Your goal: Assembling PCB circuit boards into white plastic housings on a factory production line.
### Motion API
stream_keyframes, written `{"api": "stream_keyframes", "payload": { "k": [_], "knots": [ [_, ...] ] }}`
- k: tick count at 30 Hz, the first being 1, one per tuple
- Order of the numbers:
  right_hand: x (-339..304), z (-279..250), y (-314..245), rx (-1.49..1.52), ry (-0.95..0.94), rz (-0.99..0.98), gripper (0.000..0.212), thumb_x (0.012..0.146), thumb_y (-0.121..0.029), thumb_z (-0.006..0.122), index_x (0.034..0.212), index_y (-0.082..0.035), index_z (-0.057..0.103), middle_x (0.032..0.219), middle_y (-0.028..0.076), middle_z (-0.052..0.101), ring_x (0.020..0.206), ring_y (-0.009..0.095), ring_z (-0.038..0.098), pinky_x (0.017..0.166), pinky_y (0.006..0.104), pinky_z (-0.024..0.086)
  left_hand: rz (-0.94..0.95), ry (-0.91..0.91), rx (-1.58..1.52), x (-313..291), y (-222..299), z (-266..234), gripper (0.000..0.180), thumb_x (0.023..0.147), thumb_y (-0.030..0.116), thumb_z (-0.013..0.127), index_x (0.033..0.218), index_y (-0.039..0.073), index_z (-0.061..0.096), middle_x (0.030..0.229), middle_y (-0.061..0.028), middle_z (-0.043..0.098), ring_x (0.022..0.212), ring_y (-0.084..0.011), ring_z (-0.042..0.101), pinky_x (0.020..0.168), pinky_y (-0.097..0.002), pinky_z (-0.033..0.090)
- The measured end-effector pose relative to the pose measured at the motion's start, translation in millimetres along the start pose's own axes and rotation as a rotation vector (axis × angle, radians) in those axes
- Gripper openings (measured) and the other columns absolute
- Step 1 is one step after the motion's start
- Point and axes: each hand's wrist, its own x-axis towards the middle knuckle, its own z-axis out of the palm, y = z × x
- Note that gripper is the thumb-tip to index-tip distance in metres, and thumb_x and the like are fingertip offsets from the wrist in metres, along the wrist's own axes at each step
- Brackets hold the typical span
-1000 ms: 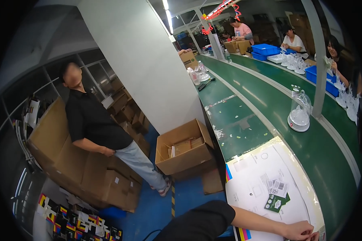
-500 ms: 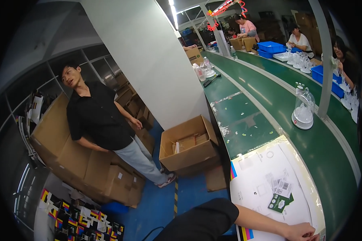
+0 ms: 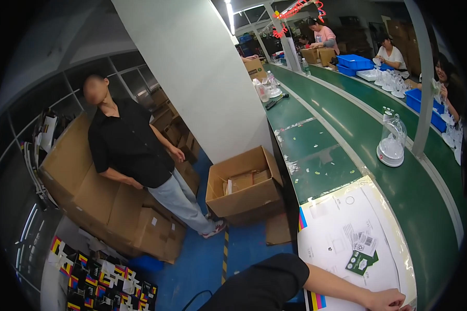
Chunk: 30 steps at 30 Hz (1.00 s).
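My left hand [image 3: 387, 299] rests low at the right, over the edge of a white printed sheet [image 3: 321, 269] on the bench. Its fingers are curled together; whatever they may hold is cut off by the lower edge of the picture. The black-sleeved left arm crosses in from the bottom middle. Just beyond the hand, on the sheet, lie green and white cards [image 3: 357, 263] and a small pile of barcode labels [image 3: 367, 241]. I do not see my right hand for certain.
A clear dome on a white base [image 3: 391, 147] stands on the green conveyor [image 3: 342, 127]. An open carton [image 3: 238, 205] sits beside the bench, near a white pillar [image 3: 192, 78]. A person in black [image 3: 129, 137] stands at left by stacked cartons [image 3: 104, 202]. Other workers sit across the conveyor.
The view has shifted slightly. The standing person's head has turned and the near arm has moved a little. My left hand stays in about the same place, fingers still curled.
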Motion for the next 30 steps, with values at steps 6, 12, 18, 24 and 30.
{"api": "stream_keyframes", "payload": {
  "k": [6, 12, 18, 24, 30],
  "knots": [
    [0.0, -4.1, 12.0, -0.044, 0.010, -0.016, 0.002, 0.086, 0.002, 0.054, 0.085, 0.002, 0.053, 0.073, 0.007, 0.054, 0.062, 0.012, 0.051, 0.054, 0.0234, 0.044, -0.023, -0.003, 0.044, 0.0, 17.5, -6.3, 0.021, 0.086, 0.025, 0.057, 0.083, 0.004, 0.061, 0.073, -0.0140, 0.064, 0.065, -0.0270, 0.062, 0.059, -0.0366, 0.048],
    [-0.1, 0.3, -5.9, -0.061, -0.007, -0.019, 0.000, 0.086, 0.002, 0.054, 0.086, 0.002, 0.054, 0.073, 0.007, 0.056, 0.061, 0.013, 0.052, 0.056, 0.0238, 0.044, -0.060, -0.017, 0.045, -0.8, 22.7, -10.3, 0.024, 0.086, 0.027, 0.057, 0.085, 0.004, 0.061, 0.075, -0.0149, 0.064, 0.067, -0.0281, 0.063, 0.060, -0.0373, 0.048],
    [-2.7, -2.8, -10.1, -0.050, -0.016, 0.061, 0.002, 0.085, 0.002, 0.052, 0.084, 0.002, 0.054, 0.070, 0.007, 0.056, 0.060, 0.013, 0.053, 0.054, 0.0238, 0.044, -0.047, -0.024, 0.079, -0.3, 22.7, -5.0, 0.027, 0.087, 0.029, 0.056, 0.085, 0.003, 0.061, 0.074, -0.0158, 0.064, 0.066, -0.0287, 0.062, 0.059, -0.0376, 0.048],
    [1.7, -3.2, 2.1, -0.174, -0.081, 0.001, 0.008, 0.084, -0.003, 0.054, 0.077, 0.001, 0.053, 0.067, 0.007, 0.054, 0.059, 0.013, 0.050, 0.052, 0.0256, 0.042, -0.035, -0.025, 0.118, -3.0, 14.4, -4.7, 0.030, 0.086, 0.032, 0.054, 0.080, 0.004, 0.061, 0.071, -0.0150, 0.063, 0.064, -0.0288, 0.062, 0.058, -0.0382, 0.047],
    [25.0, -0.5, 40.8, 0.096, -0.063, -0.514, 0.008, 0.081, -0.004, 0.055, 0.076, 0.001, 0.053, 0.065, 0.007, 0.052, 0.058, 0.015, 0.047, 0.052, 0.0274, 0.041, 0.006, -0.050, 0.103, 3.3, 11.2, -0.3, 0.029, 0.085, 0.032, 0.055, 0.078, 0.004, 0.061, 0.070, -0.0139, 0.063, 0.063, -0.0285, 0.061, 0.057, -0.0383, 0.047]
  ]
}}
